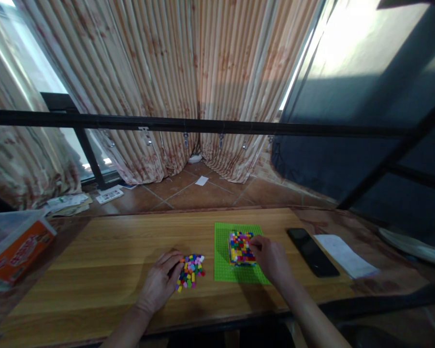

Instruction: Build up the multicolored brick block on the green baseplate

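Observation:
A small block-shaped build of many-coloured toy bricks [239,249] stands on a green studded baseplate [222,270]. My right hand [270,256] is at the build's right upper edge, thumb and fingers pinched together against it. Whatever lies between those fingertips is hidden or too small to name. To the left of the baseplate, a loose pile of tiny coloured bricks [192,271] is spread on the wooden table [123,251]. My left hand [161,278] rests at the pile's left edge, its thumb and forefinger closed about a small orange brick [181,260].
A black phone [313,252] and a white paper sheet [346,255] lie right of the baseplate. A clear plastic box with an orange label [20,251] stands at the left. Beyond the table, a dark metal bar [203,125] crosses in front of long curtains [159,72].

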Demonstrator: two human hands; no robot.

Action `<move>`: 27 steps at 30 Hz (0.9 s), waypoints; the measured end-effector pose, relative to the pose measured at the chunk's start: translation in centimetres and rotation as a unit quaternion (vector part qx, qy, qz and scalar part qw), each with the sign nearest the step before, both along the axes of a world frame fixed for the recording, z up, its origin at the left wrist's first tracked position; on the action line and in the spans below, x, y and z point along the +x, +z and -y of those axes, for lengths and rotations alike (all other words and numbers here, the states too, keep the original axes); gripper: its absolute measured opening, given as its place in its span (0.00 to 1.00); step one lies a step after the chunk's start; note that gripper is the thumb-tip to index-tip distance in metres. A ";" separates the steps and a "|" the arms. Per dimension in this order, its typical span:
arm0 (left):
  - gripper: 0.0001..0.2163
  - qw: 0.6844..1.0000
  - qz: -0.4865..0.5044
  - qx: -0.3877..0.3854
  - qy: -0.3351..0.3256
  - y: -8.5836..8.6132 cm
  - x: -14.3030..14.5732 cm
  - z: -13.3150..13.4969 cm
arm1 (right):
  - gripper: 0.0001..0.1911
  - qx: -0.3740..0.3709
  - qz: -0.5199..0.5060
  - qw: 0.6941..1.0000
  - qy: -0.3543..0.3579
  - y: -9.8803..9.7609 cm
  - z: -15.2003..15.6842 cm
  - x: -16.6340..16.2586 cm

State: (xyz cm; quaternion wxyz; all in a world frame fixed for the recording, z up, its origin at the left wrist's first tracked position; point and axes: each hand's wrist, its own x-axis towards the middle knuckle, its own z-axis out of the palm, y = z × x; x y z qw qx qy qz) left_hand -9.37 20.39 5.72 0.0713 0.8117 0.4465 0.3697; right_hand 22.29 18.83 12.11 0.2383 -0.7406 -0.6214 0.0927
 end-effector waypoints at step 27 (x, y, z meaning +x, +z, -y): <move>0.09 1.000 0.001 -0.002 -0.007 0.8 0.2 0.2 | 0.11 0.040 -0.151 0.986 -0.066 -0.3 -0.4 0.3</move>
